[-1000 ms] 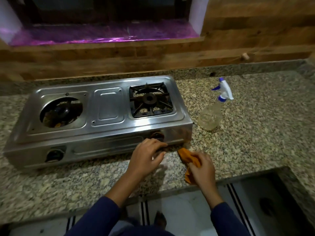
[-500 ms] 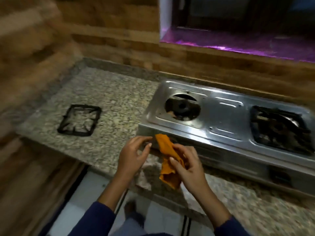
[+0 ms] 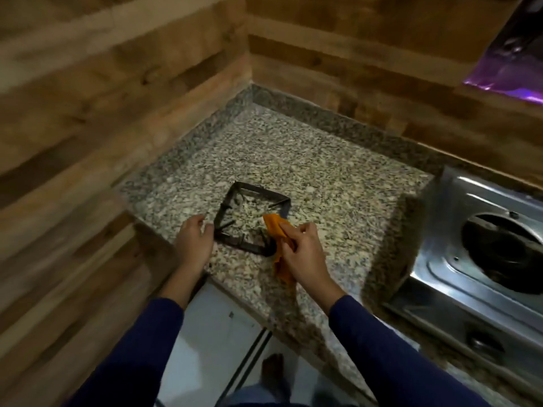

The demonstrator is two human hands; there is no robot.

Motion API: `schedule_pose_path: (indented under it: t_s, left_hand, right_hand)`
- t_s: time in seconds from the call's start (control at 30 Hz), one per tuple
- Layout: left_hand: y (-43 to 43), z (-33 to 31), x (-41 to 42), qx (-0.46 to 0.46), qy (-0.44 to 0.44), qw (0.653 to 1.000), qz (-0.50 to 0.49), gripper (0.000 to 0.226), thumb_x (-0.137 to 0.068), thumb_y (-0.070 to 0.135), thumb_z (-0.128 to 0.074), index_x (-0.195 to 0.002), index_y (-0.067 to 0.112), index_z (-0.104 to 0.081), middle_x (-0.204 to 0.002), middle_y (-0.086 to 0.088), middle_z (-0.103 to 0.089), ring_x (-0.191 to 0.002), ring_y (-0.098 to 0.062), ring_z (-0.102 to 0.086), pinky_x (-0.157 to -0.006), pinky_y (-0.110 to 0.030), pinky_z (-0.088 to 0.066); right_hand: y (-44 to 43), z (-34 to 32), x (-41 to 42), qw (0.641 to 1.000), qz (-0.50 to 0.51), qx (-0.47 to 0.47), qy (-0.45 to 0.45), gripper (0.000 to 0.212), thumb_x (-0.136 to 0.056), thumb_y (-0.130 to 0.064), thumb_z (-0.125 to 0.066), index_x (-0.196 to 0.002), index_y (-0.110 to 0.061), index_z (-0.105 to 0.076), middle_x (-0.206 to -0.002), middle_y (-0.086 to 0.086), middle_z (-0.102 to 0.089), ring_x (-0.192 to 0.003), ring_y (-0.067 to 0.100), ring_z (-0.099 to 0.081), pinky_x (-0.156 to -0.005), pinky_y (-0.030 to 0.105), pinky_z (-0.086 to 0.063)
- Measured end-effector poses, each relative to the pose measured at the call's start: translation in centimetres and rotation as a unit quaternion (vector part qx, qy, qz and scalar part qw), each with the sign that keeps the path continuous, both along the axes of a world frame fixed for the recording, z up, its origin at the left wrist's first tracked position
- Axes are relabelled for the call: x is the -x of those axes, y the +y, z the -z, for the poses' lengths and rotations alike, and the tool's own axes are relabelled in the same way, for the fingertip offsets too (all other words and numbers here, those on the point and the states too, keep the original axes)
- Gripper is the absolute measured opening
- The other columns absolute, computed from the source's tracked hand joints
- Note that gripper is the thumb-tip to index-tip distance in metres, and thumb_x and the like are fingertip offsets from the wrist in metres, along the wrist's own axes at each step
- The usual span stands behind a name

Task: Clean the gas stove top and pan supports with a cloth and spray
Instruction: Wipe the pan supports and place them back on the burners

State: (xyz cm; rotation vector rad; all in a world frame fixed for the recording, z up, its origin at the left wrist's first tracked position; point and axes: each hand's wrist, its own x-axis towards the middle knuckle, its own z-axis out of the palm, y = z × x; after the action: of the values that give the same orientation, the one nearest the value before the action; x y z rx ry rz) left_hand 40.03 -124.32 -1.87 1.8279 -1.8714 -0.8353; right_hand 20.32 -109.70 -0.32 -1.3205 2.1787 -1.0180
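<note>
A black square pan support [image 3: 253,216] lies flat on the granite counter [image 3: 308,171], left of the stove. My left hand [image 3: 195,242] is at its near left corner, fingers apart, touching or almost touching the frame. My right hand [image 3: 302,251] holds an orange cloth [image 3: 276,227] bunched between thumb and fingers, its top end over the support's right side and its tail hanging below my palm. The steel gas stove [image 3: 482,259] shows at the right edge, its left burner opening [image 3: 505,251] bare of a support. The spray bottle is out of view.
Wood-panelled walls [image 3: 117,98] close the counter on the left and at the back, forming a corner. The counter's front edge runs diagonally below my hands, with white floor [image 3: 211,333] beneath. A purple-lit ledge [image 3: 511,69] sits at the top right.
My view swung left from the stove front to the counter corner. Both hands moved from the stove over to the loose pan support, my right hand still carrying the cloth.
</note>
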Motion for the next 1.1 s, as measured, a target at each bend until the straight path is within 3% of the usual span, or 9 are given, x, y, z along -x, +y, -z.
schedule_pose_path:
  t_s: [0.17,0.3,0.4,0.53,0.6,0.7,0.83,0.9,1.1]
  left_hand:
    - [-4.7,0.8,3.1,-0.111,0.058,0.992,0.035,0.039,-0.099,0.044,-0.042,-0.125,0.018,-0.057,-0.116,-0.002,-0.063,-0.096,-0.020,-0.060,-0.078,-0.031,-0.045]
    - [-6.2,1.1,4.1,-0.150,0.078,0.984,0.050,0.047,-0.098,0.055,-0.040,-0.100,0.015,-0.065,-0.075,-0.005,-0.069,-0.064,-0.017,-0.063,-0.056,-0.027,-0.043]
    - [-5.6,1.1,5.0,-0.174,0.114,0.976,0.057,0.053,-0.099,0.053,-0.037,-0.085,0.012,-0.067,-0.053,-0.004,-0.060,-0.046,-0.018,-0.055,-0.049,-0.026,-0.040]
    - [-3.1,0.8,6.9,-0.183,0.179,0.967,0.015,0.048,-0.103,0.042,-0.033,-0.075,0.012,-0.056,-0.054,-0.004,-0.048,-0.042,-0.018,-0.043,-0.043,-0.024,-0.035]
    - [-1.4,0.2,8.2,-0.189,0.228,0.955,-0.029,0.045,-0.103,0.041,-0.032,-0.081,0.011,-0.056,-0.059,-0.004,-0.046,-0.045,-0.018,-0.041,-0.047,-0.028,-0.034]
    - [0.7,-1.3,10.1,-0.174,0.296,0.936,-0.084,0.043,-0.104,0.038,-0.032,-0.073,0.014,-0.051,-0.058,-0.003,-0.042,-0.049,-0.018,-0.038,-0.049,-0.030,-0.030]
    - [2.0,-3.8,11.3,-0.089,0.308,0.946,-0.051,0.048,-0.102,0.045,-0.032,-0.061,0.021,-0.039,-0.054,-0.002,-0.034,-0.049,-0.016,-0.032,-0.053,-0.033,-0.025]
    - [2.7,-5.0,11.8,-0.075,0.334,0.938,-0.059,0.048,-0.103,0.044,-0.032,-0.062,0.019,-0.038,-0.052,0.001,-0.033,-0.046,-0.015,-0.030,-0.050,-0.029,-0.024]
    - [5.4,-9.0,14.7,-0.090,0.433,0.889,-0.117,0.047,-0.103,0.041,-0.034,-0.066,0.015,-0.044,-0.051,0.006,-0.039,-0.047,-0.015,-0.037,-0.051,-0.030,-0.031]
  right_hand:
    - [-1.7,2.6,-0.2,0.996,-0.037,-0.058,0.048,0.030,-0.098,-0.026,-0.051,-0.126,-0.017,-0.056,-0.098,0.002,-0.041,-0.076,0.008,-0.040,-0.066,0.023,-0.032]
    - [-0.9,3.3,0.3,0.986,-0.104,-0.048,0.118,0.038,-0.094,-0.022,-0.052,-0.131,-0.019,-0.058,-0.098,-0.003,-0.032,-0.077,0.015,-0.036,-0.063,0.028,-0.029]
    - [0.5,2.4,1.1,0.990,-0.084,-0.068,0.088,0.030,-0.086,-0.026,-0.055,-0.110,-0.018,-0.072,-0.096,0.000,-0.040,-0.080,0.022,-0.049,-0.061,0.027,-0.035]
    - [3.2,0.3,0.7,0.993,0.120,0.004,-0.012,0.028,-0.085,-0.010,-0.066,-0.107,-0.026,-0.075,-0.101,0.002,-0.047,-0.094,0.009,-0.051,-0.069,0.010,-0.036]
    - [3.6,-0.8,-0.7,0.990,0.122,0.052,-0.040,0.039,-0.087,-0.006,-0.065,-0.120,-0.027,-0.068,-0.103,-0.003,-0.043,-0.094,-0.002,-0.045,-0.076,0.004,-0.037]
    - [3.7,-0.2,-2.5,0.998,0.055,0.033,0.000,0.050,-0.089,-0.012,-0.063,-0.136,-0.027,-0.056,-0.112,-0.005,-0.039,-0.094,0.001,-0.045,-0.080,0.000,-0.036]
    - [4.9,-1.4,-1.1,0.968,0.227,0.081,-0.075,0.026,-0.085,-0.004,-0.067,-0.097,-0.026,-0.071,-0.092,-0.002,-0.047,-0.082,0.012,-0.053,-0.068,0.011,-0.040]
    - [5.4,-3.2,-0.2,0.947,0.276,0.135,-0.094,0.026,-0.085,0.002,-0.065,-0.094,-0.022,-0.071,-0.090,0.001,-0.048,-0.082,0.005,-0.052,-0.067,0.007,-0.040]
    - [4.2,-6.0,-3.0,0.982,0.054,0.180,0.007,0.045,-0.086,-0.016,-0.058,-0.130,-0.021,-0.063,-0.099,-0.007,-0.041,-0.091,-0.004,-0.045,-0.071,0.008,-0.038]
